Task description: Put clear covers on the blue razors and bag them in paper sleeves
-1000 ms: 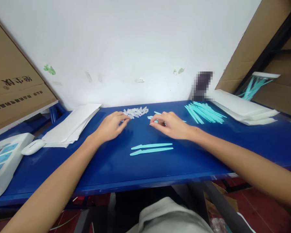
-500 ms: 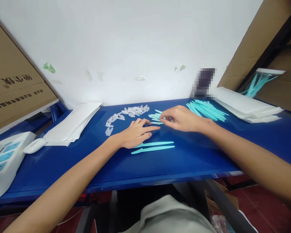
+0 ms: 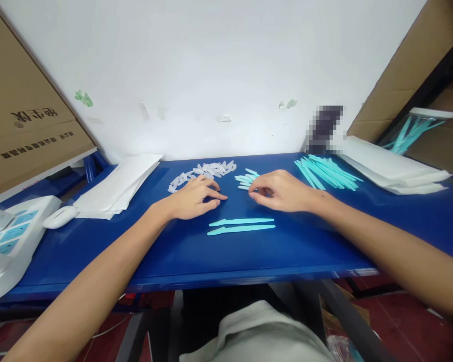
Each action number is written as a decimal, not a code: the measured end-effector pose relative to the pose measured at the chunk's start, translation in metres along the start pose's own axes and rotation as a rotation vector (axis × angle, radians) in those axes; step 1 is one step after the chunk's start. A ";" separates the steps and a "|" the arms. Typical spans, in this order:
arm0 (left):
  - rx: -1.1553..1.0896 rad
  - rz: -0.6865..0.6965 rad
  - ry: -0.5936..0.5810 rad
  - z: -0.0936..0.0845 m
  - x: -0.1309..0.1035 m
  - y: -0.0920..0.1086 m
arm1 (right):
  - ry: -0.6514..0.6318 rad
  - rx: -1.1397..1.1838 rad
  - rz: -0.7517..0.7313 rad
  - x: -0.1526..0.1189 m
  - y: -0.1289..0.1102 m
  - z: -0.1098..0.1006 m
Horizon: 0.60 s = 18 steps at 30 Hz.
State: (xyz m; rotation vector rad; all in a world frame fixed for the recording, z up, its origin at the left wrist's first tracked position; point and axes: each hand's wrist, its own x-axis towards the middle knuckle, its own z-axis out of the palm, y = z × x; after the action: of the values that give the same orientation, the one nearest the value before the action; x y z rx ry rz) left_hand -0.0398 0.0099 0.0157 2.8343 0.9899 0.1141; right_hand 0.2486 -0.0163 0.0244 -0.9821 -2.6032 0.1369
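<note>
My left hand (image 3: 200,197) rests low over the blue table, fingers apart and holding nothing, just in front of a curved row of clear plastic pieces (image 3: 215,169). My right hand (image 3: 277,191) has thumb and fingertips pinched together beside a small group of short turquoise pieces (image 3: 244,181); whatever is between the fingertips is too small to make out. Nearer the front edge, two long turquoise sticks (image 3: 245,229) lie side by side. To the right of my right hand is a larger pile of turquoise sticks (image 3: 328,172).
White paper sheets (image 3: 117,186) lie at the left, beside a white mouse-shaped object (image 3: 61,217) and a white device (image 3: 30,241). More white sheets (image 3: 392,166) are at the right, below a clear bag of turquoise sticks (image 3: 411,131). Cardboard (image 3: 33,100) stands at the left.
My left hand has moved left, away from the short turquoise pieces and my right hand. Both long sticks now show in full. My right hand stays pinched near the small group.
</note>
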 end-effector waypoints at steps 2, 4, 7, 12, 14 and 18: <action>0.039 -0.024 0.020 -0.003 -0.002 -0.009 | -0.053 -0.008 0.018 0.000 0.001 -0.001; 0.083 -0.042 0.055 -0.004 -0.003 -0.016 | -0.125 0.015 -0.001 0.001 0.000 0.001; 0.145 -0.097 0.120 -0.003 -0.002 -0.023 | -0.208 0.099 -0.047 0.001 -0.005 0.007; 0.295 -0.251 0.245 -0.005 -0.003 -0.029 | -0.220 0.138 -0.076 0.001 -0.006 0.012; 0.274 -0.330 0.272 -0.007 -0.006 -0.032 | -0.209 0.121 -0.067 0.001 -0.004 0.011; 0.193 -0.457 0.314 -0.011 -0.012 -0.044 | -0.185 0.137 -0.060 0.000 -0.005 0.010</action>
State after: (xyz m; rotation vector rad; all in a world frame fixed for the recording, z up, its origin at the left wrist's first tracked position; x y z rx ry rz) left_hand -0.0775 0.0374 0.0197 2.7153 1.7749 0.4433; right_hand 0.2418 -0.0196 0.0158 -0.8799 -2.7435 0.4025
